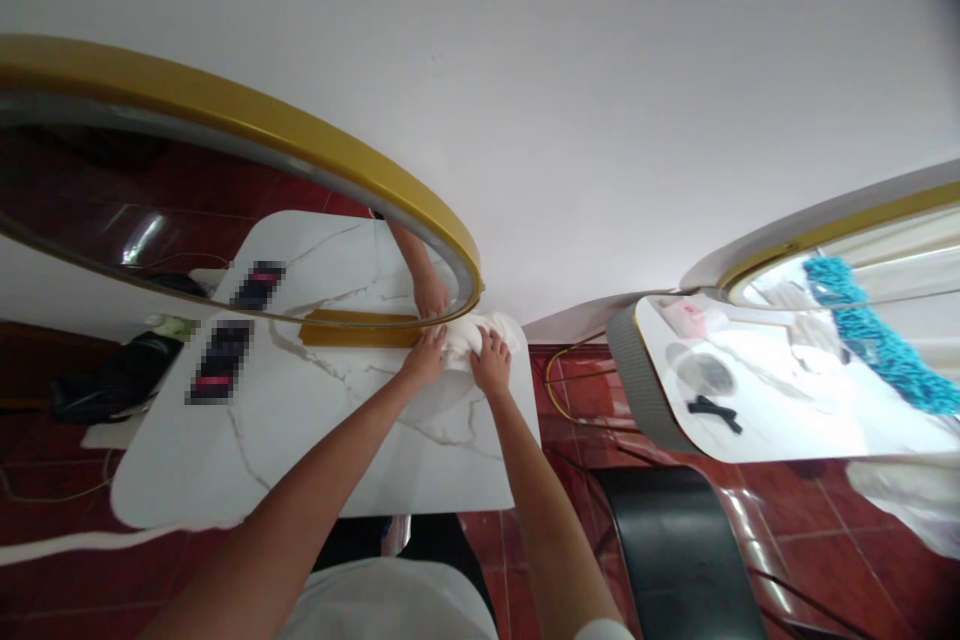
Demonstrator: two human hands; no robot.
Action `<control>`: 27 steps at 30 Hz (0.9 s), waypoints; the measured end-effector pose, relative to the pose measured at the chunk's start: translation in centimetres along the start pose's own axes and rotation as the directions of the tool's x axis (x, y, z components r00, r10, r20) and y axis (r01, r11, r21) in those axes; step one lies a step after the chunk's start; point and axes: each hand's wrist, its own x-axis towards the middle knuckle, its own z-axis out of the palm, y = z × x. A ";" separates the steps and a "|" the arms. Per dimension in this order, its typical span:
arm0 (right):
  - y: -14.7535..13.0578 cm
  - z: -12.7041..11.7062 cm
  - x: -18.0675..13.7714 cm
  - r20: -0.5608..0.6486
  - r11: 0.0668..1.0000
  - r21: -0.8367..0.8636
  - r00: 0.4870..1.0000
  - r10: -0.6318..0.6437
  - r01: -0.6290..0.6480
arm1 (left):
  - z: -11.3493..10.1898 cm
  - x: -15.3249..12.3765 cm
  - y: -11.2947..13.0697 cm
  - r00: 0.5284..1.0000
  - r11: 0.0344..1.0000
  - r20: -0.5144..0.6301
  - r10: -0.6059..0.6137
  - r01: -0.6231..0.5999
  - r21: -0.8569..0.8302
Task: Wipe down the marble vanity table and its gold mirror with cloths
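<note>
A crumpled white cloth (480, 333) lies at the far right corner of a white marble-patterned table (315, 440), next to the base of a gold-framed oval mirror (315, 155). My left hand (424, 357) grips the cloth's left side with fingers curled. My right hand (491, 361) is closed on its right side. The mirror reflects one hand and forearm just above the cloth.
A dark flat object (219, 360) lies on the table's left part. A black bag (112, 382) sits on the red tiled floor at left. A black chair (675, 550) stands at lower right. A second white table (765, 390) and another gold-framed mirror (840, 250) are at right, with a blue duster (877, 340).
</note>
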 end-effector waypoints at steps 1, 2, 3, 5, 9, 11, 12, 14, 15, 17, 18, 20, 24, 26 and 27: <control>0.0 0.0 0.0 0.001 1.000 0.001 1.000 0.000 0.000 | 0.1 0.2 -0.1 1.000 1.000 -0.002 -0.002 0.002 -0.001; 0.1 -0.1 -0.2 0.002 1.000 0.003 1.000 -0.001 0.001 | 0.1 0.1 -0.1 1.000 1.000 -0.005 0.000 0.000 -0.002; 0.1 -0.1 -0.5 0.003 1.000 0.004 1.000 -0.002 0.002 | 0.1 -0.3 0.0 1.000 1.000 -0.009 0.004 -0.004 -0.002; 0.1 -0.3 -1.6 0.004 1.000 0.006 1.000 -0.004 0.004 | -0.1 -2.0 0.3 1.000 1.000 -0.018 0.016 -0.016 -0.001; 0.4 -0.3 -5.9 0.012 1.000 0.013 1.000 -0.013 0.013 | 0.0 -8.2 1.2 0.999 0.999 -0.026 0.047 -0.047 0.010; 0.7 0.2 -9.3 0.033 0.998 0.035 0.998 -0.052 0.051 | 0.3 -12.0 1.6 0.998 0.997 -0.007 0.070 -0.070 0.025; 0.9 0.5 -11.2 0.052 0.997 0.044 0.997 -0.062 0.060 | 0.5 -14.0 1.8 0.996 0.996 0.012 0.084 -0.084 0.032; 1.3 1.2 -15.0 0.095 0.996 0.060 0.993 -0.072 0.067 | 0.7 -17.5 2.3 0.991 0.992 0.065 0.121 -0.123 0.035; 1.6 1.5 -16.8 0.111 0.995 0.065 0.991 -0.077 0.070 | 0.8 -18.9 2.5 0.985 0.988 0.098 0.144 -0.148 0.035; 2.1 2.0 -19.9 0.122 0.997 0.062 0.991 -0.060 0.053 | 0.8 -21.0 2.9 0.970 0.981 0.160 0.185 -0.193 0.031; 2.4 2.2 -21.1 0.127 0.997 0.065 0.990 -0.059 0.051 | 0.8 -21.6 3.1 0.961 0.977 0.189 0.203 -0.212 0.029; 3.0 2.3 -22.7 0.135 0.997 0.071 0.989 -0.053 0.043 | 0.9 -22.1 3.6 0.944 0.970 0.234 0.231 -0.243 0.022; 4.6 1.8 -23.7 0.128 0.998 0.055 0.992 0.016 -0.024 | 1.8 -20.9 5.1 0.923 0.960 0.276 0.268 -0.280 0.007; 5.5 1.4 -23.8 0.123 0.997 0.047 0.991 0.048 -0.054 | 2.6 -20.1 6.2 0.922 0.958 0.272 0.275 -0.287 0.006; 5.9 1.1 -23.8 0.122 0.997 0.046 0.991 0.058 -0.064 | 3.0 -19.8 6.7 0.924 0.958 0.264 0.276 -0.288 0.007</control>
